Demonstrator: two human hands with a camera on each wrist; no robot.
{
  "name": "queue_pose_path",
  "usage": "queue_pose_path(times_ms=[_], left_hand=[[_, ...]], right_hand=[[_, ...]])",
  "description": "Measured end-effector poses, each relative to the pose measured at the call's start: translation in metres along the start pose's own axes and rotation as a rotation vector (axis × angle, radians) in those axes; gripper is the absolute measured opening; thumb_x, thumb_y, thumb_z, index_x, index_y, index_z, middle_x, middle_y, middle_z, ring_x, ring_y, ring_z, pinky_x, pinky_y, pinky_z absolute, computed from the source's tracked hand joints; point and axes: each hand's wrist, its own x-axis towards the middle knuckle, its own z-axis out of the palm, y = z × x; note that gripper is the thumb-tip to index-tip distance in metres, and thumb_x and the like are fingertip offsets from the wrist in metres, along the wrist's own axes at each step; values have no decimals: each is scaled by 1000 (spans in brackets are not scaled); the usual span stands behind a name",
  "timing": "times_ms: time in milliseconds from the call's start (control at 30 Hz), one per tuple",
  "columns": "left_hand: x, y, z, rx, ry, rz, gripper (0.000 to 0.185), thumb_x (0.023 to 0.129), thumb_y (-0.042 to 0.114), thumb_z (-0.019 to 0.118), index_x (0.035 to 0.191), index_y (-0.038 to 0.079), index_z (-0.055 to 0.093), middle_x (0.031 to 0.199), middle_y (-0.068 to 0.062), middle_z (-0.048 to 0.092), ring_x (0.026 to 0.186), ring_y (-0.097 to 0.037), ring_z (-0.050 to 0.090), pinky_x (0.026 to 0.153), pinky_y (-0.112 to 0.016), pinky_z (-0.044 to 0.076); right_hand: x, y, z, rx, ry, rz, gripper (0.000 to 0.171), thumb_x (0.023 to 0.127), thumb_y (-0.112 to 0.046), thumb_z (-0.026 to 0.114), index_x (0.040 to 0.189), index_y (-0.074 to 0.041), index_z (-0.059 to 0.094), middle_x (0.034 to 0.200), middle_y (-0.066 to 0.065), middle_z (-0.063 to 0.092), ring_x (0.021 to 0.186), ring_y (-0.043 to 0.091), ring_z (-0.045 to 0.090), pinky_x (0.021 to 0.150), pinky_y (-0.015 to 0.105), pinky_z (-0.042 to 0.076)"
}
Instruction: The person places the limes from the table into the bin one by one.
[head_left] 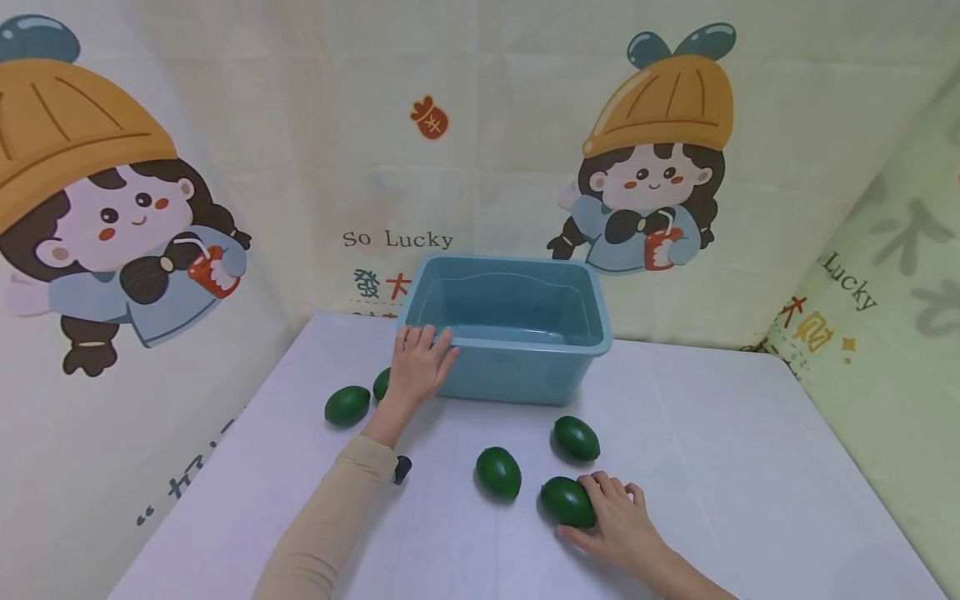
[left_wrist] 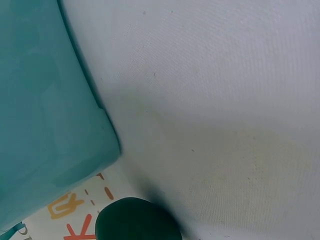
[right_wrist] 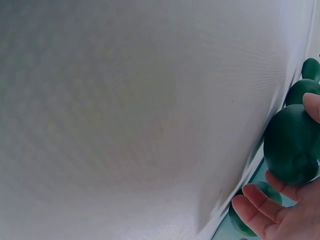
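Observation:
In the head view, my right hand (head_left: 618, 525) holds a dark green lime (head_left: 566, 502) on the table, thumb on its near side and fingers on its far side. The right wrist view shows this lime (right_wrist: 292, 145) between thumb and fingers (right_wrist: 260, 202). My left hand (head_left: 420, 367) touches the front left rim of a blue plastic bin (head_left: 517, 375), fingers laid over the edge. Two more limes lie near the right hand: one lime (head_left: 498, 473) to its left, another lime (head_left: 576, 439) beyond it. The left wrist view shows the bin's side (left_wrist: 45, 110), but not the hand.
Left of the bin lie a lime (head_left: 347, 406) and a second lime (head_left: 381, 384), partly hidden by the left hand. A white cloth covers the table (head_left: 697, 433). A printed curtain (head_left: 510, 183) hangs behind the bin and along both sides.

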Motion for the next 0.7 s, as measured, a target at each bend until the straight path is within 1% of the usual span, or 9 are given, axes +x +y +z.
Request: queue_pose_path(times_ms=[133, 433, 700], left_hand=[[0, 0, 0, -7, 2, 3, 44, 99, 42, 19, 105, 12, 50, 93, -11, 45, 85, -28, 40, 86, -47, 30], [-1, 1, 0, -2, -23, -4, 44, 99, 43, 19, 104, 11, 49, 93, -11, 45, 85, -29, 40, 87, -47, 30], [-1, 1, 0, -10, 7, 1, 43, 99, 42, 20, 105, 12, 50, 93, -11, 45, 84, -28, 40, 86, -47, 30]], right_hand=[[0, 1, 0, 10, 6, 4, 66, 67, -63, 66, 109, -13, 53, 101, -1, 48, 91, 16, 46, 81, 47, 32], [1, 0, -5, 10, 42, -2, 67, 68, -62, 66, 112, -12, 52, 103, 2, 49, 92, 18, 48, 82, 48, 33], [5, 1, -15, 4, 95, -20, 65, 68, -55, 70, 113, -11, 53, 102, 3, 50, 93, 21, 49, 82, 49, 34]])
